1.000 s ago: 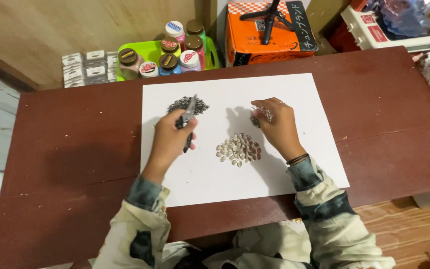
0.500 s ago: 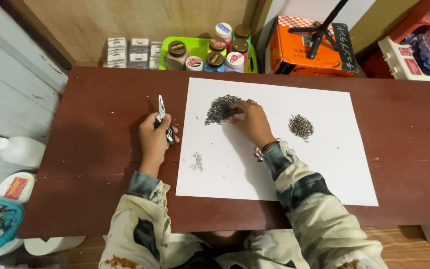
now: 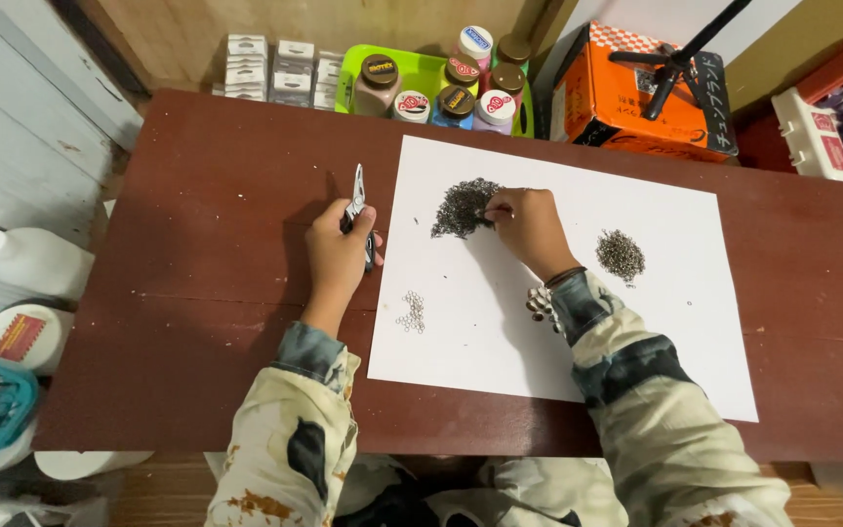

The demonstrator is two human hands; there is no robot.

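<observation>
Going by how things are lying, I am reading this as sorting small metal rings, and it is looking only partly done. Nearest me, close to the sheet's left edge, a tiny cluster of pale rings is sitting in short rows. A second small clump is showing just beside my right wrist, partly hidden by the cuff. Further out, toward the right edge, a mid-sized grey heap is lying on its own, well apart from the rest. The big dark pile near the far edge is looking the largest, so I am judging that most of the rings are left to handle.

My left hand is resting on the bare table, just off the sheet's left edge, with the fingers curled tight round the handles of the pliers; the nose is pointing away from me, toward the far edge. My right hand is reaching across the sheet, palm down, wrist bent, fingertips pinched narrow at the dark pile's right side and touching it. Whether a ring is sitting between them I cannot tell.

Beyond the far edge, a green tray of jars and an orange box are standing.
</observation>
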